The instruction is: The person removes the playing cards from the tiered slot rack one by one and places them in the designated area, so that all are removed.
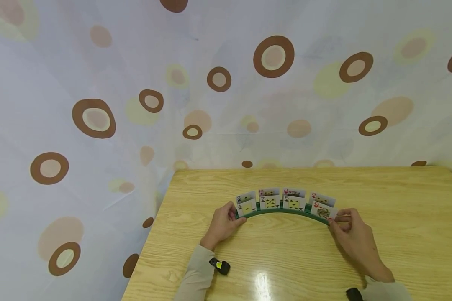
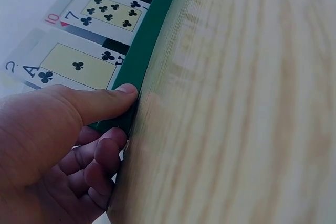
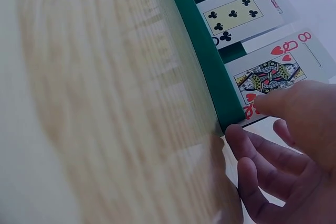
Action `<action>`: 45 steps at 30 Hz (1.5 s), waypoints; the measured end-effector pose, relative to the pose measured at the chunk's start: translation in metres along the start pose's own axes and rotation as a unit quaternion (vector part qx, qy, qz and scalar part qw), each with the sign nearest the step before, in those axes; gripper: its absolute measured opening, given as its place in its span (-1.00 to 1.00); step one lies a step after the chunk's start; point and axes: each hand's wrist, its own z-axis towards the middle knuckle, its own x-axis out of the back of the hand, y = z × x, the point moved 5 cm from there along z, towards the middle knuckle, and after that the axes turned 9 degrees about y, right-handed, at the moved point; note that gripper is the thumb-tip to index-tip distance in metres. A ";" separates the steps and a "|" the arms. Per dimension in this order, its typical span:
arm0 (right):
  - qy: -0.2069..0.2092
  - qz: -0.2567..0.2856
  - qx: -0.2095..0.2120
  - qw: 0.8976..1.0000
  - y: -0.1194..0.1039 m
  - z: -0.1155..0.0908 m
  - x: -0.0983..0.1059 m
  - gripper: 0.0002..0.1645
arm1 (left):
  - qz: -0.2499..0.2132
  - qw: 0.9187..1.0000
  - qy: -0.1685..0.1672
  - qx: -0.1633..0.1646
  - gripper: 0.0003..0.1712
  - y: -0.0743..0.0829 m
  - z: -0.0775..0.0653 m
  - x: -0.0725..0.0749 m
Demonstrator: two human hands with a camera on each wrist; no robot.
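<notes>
A curved green card holder (image 1: 278,210) stands on the table with two rows of playing cards upright in it. In front are an ace of clubs (image 2: 79,66), a seven of clubs (image 2: 107,15), a five of clubs (image 3: 233,14) and a queen of hearts (image 3: 270,77). Behind them show a 2, a red 10, a red jack and a red 8, partly covered. My left hand (image 1: 222,223) pinches the holder's left end, thumb on its front face. At the right end, my right hand (image 1: 355,238) grips the holder, its thumb against the queen's lower corner.
The wood-grain table (image 1: 286,255) reaches toward the viewer, with a bright light reflection near the front. A white cloth with brown circles (image 1: 275,56) hangs behind the table and along its left side. Dark straps (image 1: 220,266) sit on both wrists over beige sleeves.
</notes>
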 end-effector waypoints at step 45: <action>0.023 0.041 -0.013 0.999 -0.026 -0.004 0.002 -0.81 | -0.021 1.000 0.009 0.002 -0.64 -0.004 -0.001 -0.002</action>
